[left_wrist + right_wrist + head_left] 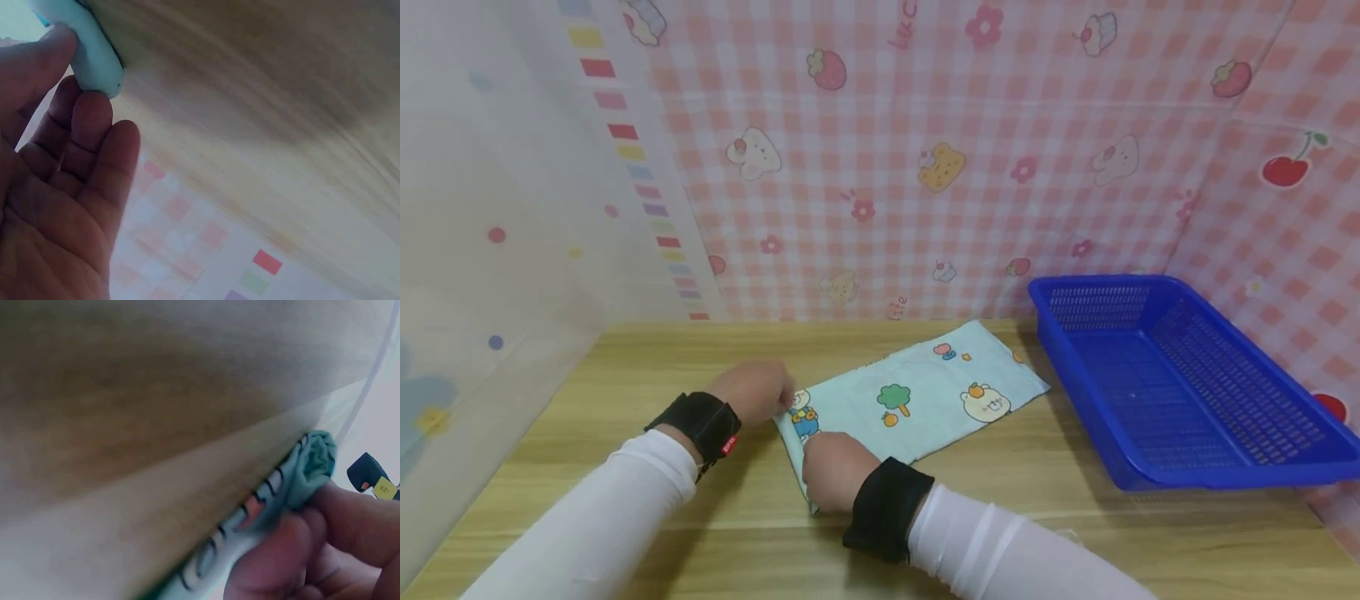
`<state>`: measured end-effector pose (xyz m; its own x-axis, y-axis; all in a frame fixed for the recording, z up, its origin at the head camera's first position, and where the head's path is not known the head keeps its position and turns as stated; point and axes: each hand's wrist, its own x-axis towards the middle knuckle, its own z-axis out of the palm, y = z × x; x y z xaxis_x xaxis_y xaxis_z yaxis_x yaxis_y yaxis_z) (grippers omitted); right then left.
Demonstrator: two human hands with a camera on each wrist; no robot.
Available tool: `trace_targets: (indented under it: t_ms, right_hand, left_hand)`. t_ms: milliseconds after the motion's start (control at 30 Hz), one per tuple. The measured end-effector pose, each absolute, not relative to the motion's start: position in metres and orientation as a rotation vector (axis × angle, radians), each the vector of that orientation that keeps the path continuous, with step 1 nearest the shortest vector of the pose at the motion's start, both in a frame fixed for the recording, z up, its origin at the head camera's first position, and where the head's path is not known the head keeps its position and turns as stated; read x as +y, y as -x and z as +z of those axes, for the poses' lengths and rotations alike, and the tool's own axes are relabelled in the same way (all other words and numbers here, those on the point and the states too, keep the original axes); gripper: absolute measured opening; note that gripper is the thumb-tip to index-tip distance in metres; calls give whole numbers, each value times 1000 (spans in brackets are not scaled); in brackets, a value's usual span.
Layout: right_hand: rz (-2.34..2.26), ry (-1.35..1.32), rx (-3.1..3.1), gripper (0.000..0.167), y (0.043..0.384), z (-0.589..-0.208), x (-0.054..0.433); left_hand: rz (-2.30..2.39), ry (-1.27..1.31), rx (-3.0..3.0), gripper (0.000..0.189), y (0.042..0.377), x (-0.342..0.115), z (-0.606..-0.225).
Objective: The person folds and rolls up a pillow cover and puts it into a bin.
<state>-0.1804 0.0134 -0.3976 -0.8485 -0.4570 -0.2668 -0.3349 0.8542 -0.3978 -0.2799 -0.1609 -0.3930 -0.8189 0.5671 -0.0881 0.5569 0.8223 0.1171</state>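
Note:
A light blue cloth (932,383) printed with bears, a tree and oranges lies slantwise on the table, its left end turned over into a narrow roll. At the far corner of that end, my left hand (755,389) holds the roll. The left wrist view shows the thumb on top of the rolled cloth (97,59) and fingertips under it. My right hand (837,471) grips the near corner. Seen from the right wrist, thumb and forefinger pinch the roll just beside its coiled end (317,456). The cloth's underside is hidden.
A blue plastic basket (1116,417) with perforated sides stands on the right, close to the cloth's right corner. The wood-grain table (647,358) meets a pink checked cloth wall (880,167) at the back and a white sheet (490,167) on the left.

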Motion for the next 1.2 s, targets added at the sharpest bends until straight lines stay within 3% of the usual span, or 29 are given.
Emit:
trace_targets:
  t_ms: [233,967,1200]
  right_hand:
    - [-441,625,2730,21,164,-397,6]
    - [-495,540,2679,17,173,-395,15]
    - [-647,397,2591,26,182,-394,23]
  left_hand:
    - [78,-1145,2905,23,269,-172,-398]
    - [193,-1057,2876,17,273,-177,-403]
    - [199,-1048,2830,15,280,-171,-398]
